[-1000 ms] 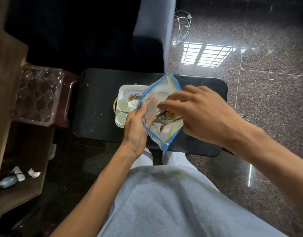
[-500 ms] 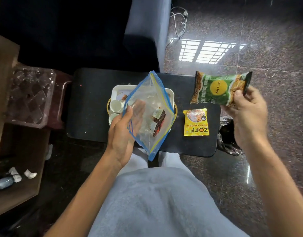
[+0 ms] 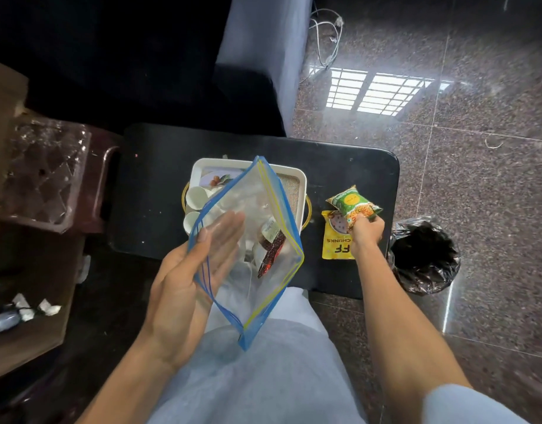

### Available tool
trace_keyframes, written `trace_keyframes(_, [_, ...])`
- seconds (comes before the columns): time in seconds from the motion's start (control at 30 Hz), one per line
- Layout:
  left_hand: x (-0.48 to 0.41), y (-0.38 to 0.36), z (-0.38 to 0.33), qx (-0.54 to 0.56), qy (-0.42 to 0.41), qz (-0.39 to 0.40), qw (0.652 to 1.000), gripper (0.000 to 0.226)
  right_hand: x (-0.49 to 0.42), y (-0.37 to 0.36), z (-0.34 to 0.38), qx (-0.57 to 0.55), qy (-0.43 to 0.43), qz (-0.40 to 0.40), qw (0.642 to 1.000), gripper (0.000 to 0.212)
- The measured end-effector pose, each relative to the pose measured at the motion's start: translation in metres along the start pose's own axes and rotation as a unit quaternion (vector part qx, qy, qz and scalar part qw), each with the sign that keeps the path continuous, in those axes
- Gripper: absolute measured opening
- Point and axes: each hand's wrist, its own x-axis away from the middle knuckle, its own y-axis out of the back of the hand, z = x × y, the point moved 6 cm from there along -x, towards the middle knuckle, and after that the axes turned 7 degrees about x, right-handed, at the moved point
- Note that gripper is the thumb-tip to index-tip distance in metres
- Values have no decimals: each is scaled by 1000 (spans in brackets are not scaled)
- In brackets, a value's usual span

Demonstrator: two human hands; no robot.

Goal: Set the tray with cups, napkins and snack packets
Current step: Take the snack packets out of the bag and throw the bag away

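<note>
My left hand (image 3: pixel 184 286) holds a clear zip bag (image 3: pixel 257 264) with blue and yellow edges open above the white tray (image 3: pixel 300 191); its fingers reach inside the bag. A red packet (image 3: pixel 271 252) and small sachets lie in the bag. Two white cups (image 3: pixel 196 195) stand at the tray's left side, partly hidden by the bag. My right hand (image 3: pixel 366 232) grips a green snack packet (image 3: pixel 352 205) low over the black table (image 3: pixel 153 191), right of the tray, on top of a yellow packet (image 3: pixel 334 243).
A bin lined with a black bag (image 3: pixel 424 255) stands on the floor just right of the table. A clear plastic container (image 3: pixel 40 169) on a brown stool is at the left. A grey sofa edge (image 3: pixel 263 50) lies behind the table.
My right hand drew the green packet out of the bag, lifted it to the right, then lowered it onto the yellow packet on the table. The left hand kept holding the bag.
</note>
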Motion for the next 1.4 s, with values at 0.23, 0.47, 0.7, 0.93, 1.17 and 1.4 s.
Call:
trace_keyframes(0.23, [-7, 3, 9, 13, 16, -4, 1000, 46, -14, -21, -22, -27, -80, 29, 996, 38])
trace_keyframes(0.47, [-13, 6, 17, 22, 42, 7, 999, 47, 24, 20, -25, 12, -60, 4, 998, 32])
trace_keyframes(0.7, [-17, 4, 24, 7, 45, 19, 999, 41, 216, 67, 82, 47, 392, 144, 907, 9])
trace_keyframes(0.93, [-8, -1, 34, -15, 55, 59, 997, 32, 315, -14, 65, 575, 582, 367, 442, 34])
trace_keyframes(1.17, [10, -2, 32, -18, 36, 93, 995, 35, 264, -66, 7, 800, 542, 177, 188, 58])
trace_keyframes(1.4, [14, 10, 33, -95, -1, 29, 995, 29, 263, -75, 17, 765, 550, 217, 255, 30])
